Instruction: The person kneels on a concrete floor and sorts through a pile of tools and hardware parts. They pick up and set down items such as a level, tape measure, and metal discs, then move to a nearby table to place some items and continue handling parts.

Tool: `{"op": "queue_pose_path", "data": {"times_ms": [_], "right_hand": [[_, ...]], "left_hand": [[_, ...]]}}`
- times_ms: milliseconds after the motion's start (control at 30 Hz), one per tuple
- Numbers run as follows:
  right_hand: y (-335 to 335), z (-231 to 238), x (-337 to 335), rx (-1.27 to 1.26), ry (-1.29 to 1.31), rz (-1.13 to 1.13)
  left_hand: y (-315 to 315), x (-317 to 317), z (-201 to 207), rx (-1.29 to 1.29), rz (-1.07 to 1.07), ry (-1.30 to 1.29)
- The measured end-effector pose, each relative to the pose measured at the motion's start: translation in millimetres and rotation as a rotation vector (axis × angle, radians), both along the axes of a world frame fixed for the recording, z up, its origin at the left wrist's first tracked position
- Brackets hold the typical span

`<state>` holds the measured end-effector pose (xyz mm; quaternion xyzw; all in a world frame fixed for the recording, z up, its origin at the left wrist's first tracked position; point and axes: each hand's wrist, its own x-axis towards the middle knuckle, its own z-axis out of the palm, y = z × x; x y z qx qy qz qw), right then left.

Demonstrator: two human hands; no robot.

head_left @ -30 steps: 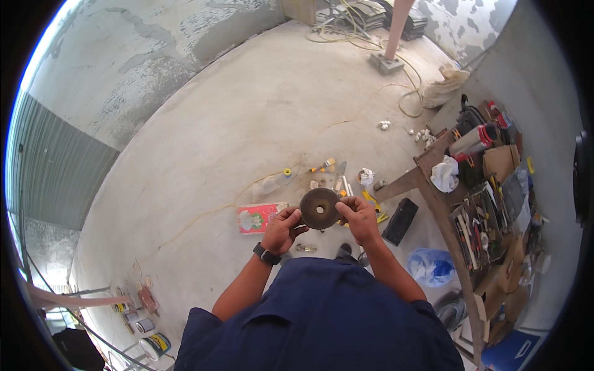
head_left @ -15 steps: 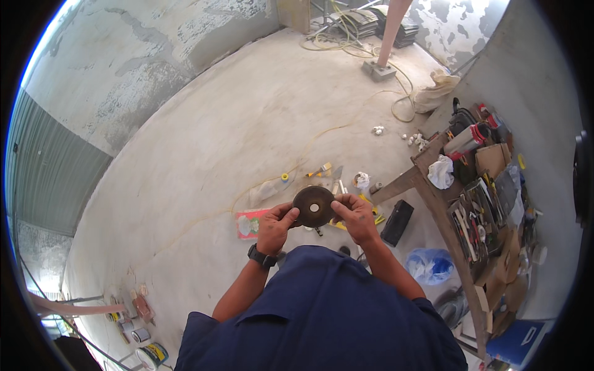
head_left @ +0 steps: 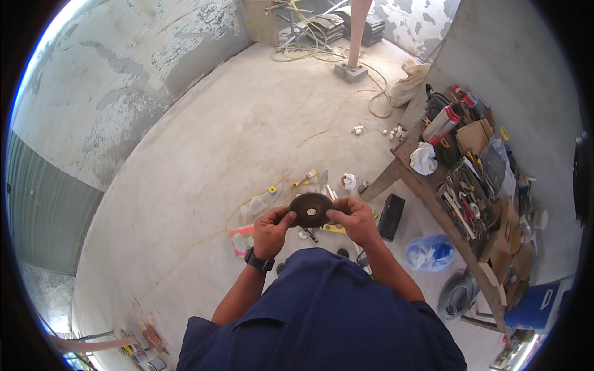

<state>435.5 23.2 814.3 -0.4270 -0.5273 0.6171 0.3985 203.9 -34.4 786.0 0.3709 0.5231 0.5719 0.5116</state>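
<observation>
A person in a dark blue shirt [head_left: 315, 312] holds a dark brown disc [head_left: 311, 201] up in front of the body, above the pale floor [head_left: 185, 185]. The left hand [head_left: 270, 232] has thumb and fingers pinched on the disc's left edge; the right hand [head_left: 354, 219] grips the right edge likewise, so both are clamped on it — the round centre hole shows between them. A black wristwatch [head_left: 258, 260] sits on the left wrist.

Beyond the disc lie a paintbrush [head_left: 305, 178] and a clear bottle [head_left: 253, 209] with a yellow cap. To the right, a black oblong case [head_left: 391, 217] lies near a cluttered wooden table [head_left: 427, 195] — a flask [head_left: 440, 125] among the things on top.
</observation>
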Motion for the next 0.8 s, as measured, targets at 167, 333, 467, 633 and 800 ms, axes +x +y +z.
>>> {"op": "queue_pose_path", "data": {"times_ms": [167,333,467,633,800], "right_hand": [[-1.2,20.3,9.1,1.017,-0.356,-0.024],[-3.6,13.5,16.5,1.269,-0.47,-0.079],[-9.0,0.5,25.0,1.258,-0.513,-0.143],[-10.5,-15.5,28.4,1.155,-0.49,-0.169],[-14.7,-29.3,23.6,0.776,-0.355,-0.241]], "left_hand": [[17.6,-5.9,0.3,0.209,-0.062,0.142],[19.3,-2.8,9.9,0.022,-0.137,-0.285],[16.1,7.4,17.8,-0.061,-0.142,-0.651],[14.1,21.8,12.4,-0.085,-0.136,-0.396],[12.5,26.9,1.7,-0.106,-0.114,-0.411]]}}
